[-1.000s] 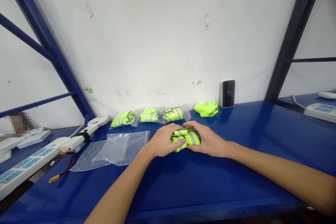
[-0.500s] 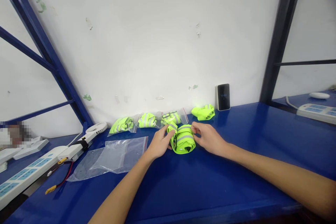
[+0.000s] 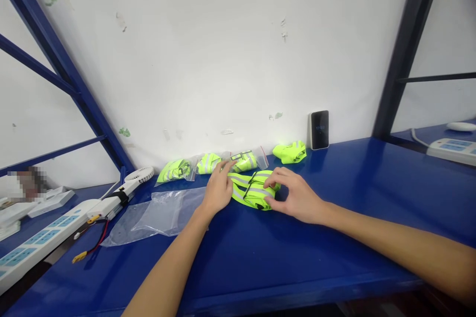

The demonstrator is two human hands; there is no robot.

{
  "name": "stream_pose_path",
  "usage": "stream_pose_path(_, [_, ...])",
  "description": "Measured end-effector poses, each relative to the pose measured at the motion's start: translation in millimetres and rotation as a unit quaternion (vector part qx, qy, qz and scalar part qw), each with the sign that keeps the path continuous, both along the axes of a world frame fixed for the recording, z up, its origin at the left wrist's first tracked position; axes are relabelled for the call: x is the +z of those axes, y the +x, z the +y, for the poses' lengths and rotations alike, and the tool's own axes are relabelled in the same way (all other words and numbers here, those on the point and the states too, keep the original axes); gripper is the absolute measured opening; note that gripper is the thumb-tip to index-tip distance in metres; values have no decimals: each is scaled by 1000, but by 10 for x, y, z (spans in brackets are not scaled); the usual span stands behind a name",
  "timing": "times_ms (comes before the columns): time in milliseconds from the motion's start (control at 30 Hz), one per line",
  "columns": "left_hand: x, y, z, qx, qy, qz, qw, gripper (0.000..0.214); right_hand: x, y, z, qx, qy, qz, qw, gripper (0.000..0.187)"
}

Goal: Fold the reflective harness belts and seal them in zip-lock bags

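Observation:
A neon yellow reflective strap (image 3: 253, 189) with grey stripes lies partly unfolded on the blue table (image 3: 297, 252). My left hand (image 3: 217, 190) pinches its left end, thumb and fingers closed on the fabric. My right hand (image 3: 295, 197) grips the right side of the bundle, fingers curled around it. Both hands rest on the table surface.
Three bagged yellow straps (image 3: 208, 163) line the wall, with a loose one (image 3: 290, 152) to their right. Empty clear zip bags (image 3: 163, 213) lie left of my hands. A small black device (image 3: 320, 130) leans on the wall. Power strips (image 3: 40, 242) and a small fan (image 3: 138, 175) sit at left.
The tightly folded strap has come loose and spread out sideways. My left hand moved left and back, drawing one end out; my right hand shifted onto the right side.

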State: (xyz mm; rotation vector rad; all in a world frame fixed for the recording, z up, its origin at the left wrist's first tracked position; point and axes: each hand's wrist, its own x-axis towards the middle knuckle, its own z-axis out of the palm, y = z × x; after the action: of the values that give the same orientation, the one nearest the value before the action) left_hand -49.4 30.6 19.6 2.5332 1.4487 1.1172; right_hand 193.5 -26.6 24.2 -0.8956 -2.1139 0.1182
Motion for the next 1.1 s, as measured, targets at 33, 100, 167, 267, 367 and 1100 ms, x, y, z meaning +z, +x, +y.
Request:
stream_pose_path(33, [-5,-20,8,-33,1,40,999,56,-2,-2,-21,-2,1,6,1000,15])
stream_pose_path(100, [-17,-39,13,-79,-16,116,990,49,-1,8,-47,-3,7,17,1000,23])
stream_pose_path(167, [-21,-29,-1,-77,-34,166,982,40,1,19,-50,21,38,-2,999,30])
stream_pose_path(267, [30,11,-56,-22,-47,182,982,33,-15,10,-8,81,92,-76,990,42])
stream_pose_path(367, [163,37,-141,-4,-83,164,983,30,-47,-17,81,87,91,-128,984,43])
stream_pose_path(1100, [139,67,-150,-191,17,50,980,19,-207,243,516,-11,-22,-129,991,64])
